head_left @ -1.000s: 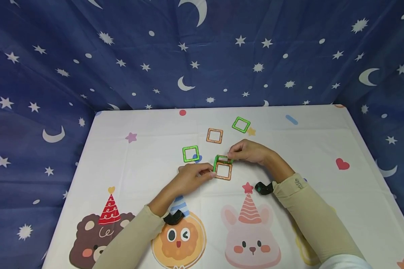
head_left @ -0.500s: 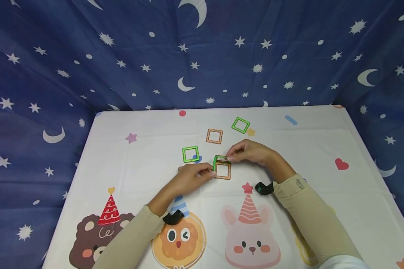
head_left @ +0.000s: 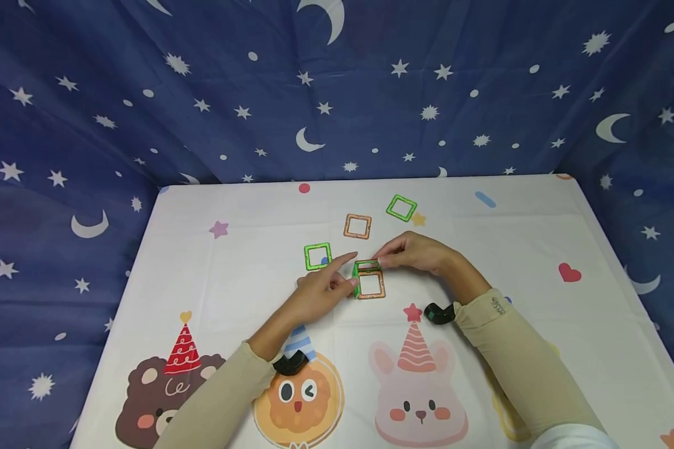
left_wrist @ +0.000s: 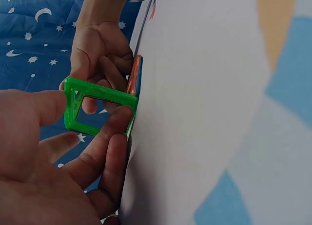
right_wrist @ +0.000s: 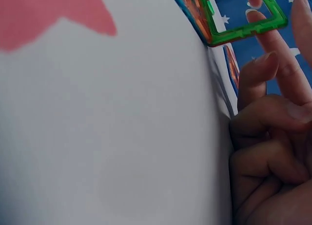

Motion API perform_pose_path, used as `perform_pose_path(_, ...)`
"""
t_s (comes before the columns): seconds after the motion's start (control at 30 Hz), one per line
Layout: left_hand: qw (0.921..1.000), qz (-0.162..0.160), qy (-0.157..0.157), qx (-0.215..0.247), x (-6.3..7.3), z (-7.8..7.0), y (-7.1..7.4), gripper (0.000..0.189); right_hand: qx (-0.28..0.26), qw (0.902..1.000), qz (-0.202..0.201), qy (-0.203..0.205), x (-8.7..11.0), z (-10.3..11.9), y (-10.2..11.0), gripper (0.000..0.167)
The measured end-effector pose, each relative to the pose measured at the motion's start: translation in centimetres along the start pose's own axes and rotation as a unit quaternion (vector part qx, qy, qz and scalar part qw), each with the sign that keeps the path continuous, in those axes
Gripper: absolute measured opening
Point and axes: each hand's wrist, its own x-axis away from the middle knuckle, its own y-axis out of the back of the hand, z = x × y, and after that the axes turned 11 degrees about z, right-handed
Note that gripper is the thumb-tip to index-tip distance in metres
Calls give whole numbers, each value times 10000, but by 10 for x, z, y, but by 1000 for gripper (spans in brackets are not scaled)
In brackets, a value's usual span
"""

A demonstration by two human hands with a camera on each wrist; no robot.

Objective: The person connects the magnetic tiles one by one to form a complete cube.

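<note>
In the head view an orange square magnetic tile [head_left: 382, 285] lies flat mid-table. Along its left side a green magnetic tile [head_left: 356, 288] stands upright, and another green tile [head_left: 367, 262] stands along its back side. My left hand [head_left: 317, 294] holds the left green tile with thumb and bent fingers, its index finger raised and pointing forward. In the left wrist view the thumb meets one edge of the green tile [left_wrist: 100, 91], fingertips against its frame. My right hand [head_left: 418, 252] pinches the back tile at its right end; a green tile [right_wrist: 248, 31] shows beyond its fingers in the right wrist view.
Farther back lie three loose square tiles: a green one [head_left: 307, 257] at left, an orange one [head_left: 357, 237] and a green one [head_left: 405, 199] at right. A white cloth [head_left: 483, 262] with printed animals covers the table. A blue starry curtain [head_left: 202, 137] surrounds it.
My left index finger has lifted off the tiles and straightened forward. The back tile and my right fingertips have shifted slightly left, and the left green tile leans a little differently.
</note>
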Motion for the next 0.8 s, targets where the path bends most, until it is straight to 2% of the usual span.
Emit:
perform_pose_path(0.27,9999,-99,50,-23,0,0,-2,43,-42,10000,-49,-31,0,2,-1,27)
perform_pose_path(0.47,9989,-432,157,-13,-2,-5,-1,31,42,9993,-192,-305,-6,4,-3,26)
perform_pose_path(0.57,9981,-602,94,-11,-3,-6,-1,27,28,9992,-210,-353,-7,4,-4,25)
perform_pose_path(0.7,9974,-713,-117,47,-5,-5,-3,26,-5,9991,-212,-381,-6,5,-5,24)
perform_pose_path(0.8,9970,-733,-146,210,-5,-4,-4,25,-23,9991,-195,-375,-6,5,-6,24)
